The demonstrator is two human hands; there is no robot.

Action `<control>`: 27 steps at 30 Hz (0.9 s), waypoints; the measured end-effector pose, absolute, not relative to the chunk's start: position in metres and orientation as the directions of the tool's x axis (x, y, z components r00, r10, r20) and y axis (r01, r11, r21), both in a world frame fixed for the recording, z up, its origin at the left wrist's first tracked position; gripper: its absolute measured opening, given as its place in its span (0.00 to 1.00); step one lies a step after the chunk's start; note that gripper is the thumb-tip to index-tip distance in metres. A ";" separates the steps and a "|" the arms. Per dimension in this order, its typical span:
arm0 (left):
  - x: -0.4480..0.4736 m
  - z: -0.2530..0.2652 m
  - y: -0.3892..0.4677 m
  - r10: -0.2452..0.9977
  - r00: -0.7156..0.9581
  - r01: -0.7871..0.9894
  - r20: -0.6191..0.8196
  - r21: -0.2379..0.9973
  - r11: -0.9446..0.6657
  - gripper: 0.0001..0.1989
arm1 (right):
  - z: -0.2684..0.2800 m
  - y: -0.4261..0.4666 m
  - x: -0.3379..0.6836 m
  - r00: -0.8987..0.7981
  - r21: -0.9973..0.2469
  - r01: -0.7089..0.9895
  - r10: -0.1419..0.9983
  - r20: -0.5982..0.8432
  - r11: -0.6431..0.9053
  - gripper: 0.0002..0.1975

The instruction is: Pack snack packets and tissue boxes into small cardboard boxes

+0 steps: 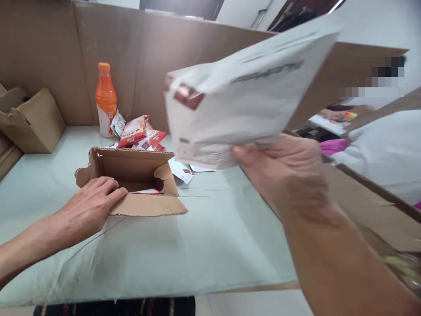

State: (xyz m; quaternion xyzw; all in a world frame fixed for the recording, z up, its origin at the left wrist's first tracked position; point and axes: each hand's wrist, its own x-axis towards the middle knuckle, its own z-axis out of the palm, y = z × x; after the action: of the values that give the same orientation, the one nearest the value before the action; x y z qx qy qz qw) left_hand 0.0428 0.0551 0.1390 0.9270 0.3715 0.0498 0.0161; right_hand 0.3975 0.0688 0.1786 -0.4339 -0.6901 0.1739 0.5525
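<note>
In my right hand (283, 169) is a white packet (243, 105) with a dark red patch and dark print, pinched at its lower edge and raised above the table. The packet is slightly blurred. My left hand (94, 202) grips the front left edge of an open cardboard box (148, 206), its fingertips bent over the rim. Inside the box a flat piece with white and red (148, 191) shows near the front wall. Right behind the box lie several red and white snack packets (133, 131). A white packet (181, 170) lies beside the box's right end.
An orange drink bottle (105, 103) stands upright by the cardboard back wall (108, 52). Another open cardboard box (39, 118) sits at the far left. A pale green cover (210, 245) lies over the table. To the right, beyond a cardboard edge, another person is partly visible.
</note>
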 end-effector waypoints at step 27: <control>0.044 0.123 0.050 0.640 0.716 0.648 0.278 0.076 -0.758 0.28 | 0.078 0.139 0.401 -0.022 -0.404 0.915 0.998 -0.054 -0.002 0.30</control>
State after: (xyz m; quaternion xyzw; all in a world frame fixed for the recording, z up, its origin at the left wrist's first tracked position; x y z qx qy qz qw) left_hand 0.0443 0.0500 0.1232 0.9262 0.3477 0.1447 -0.0135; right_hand 0.4006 0.1388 0.0779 -0.6879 -0.6952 0.1662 0.1259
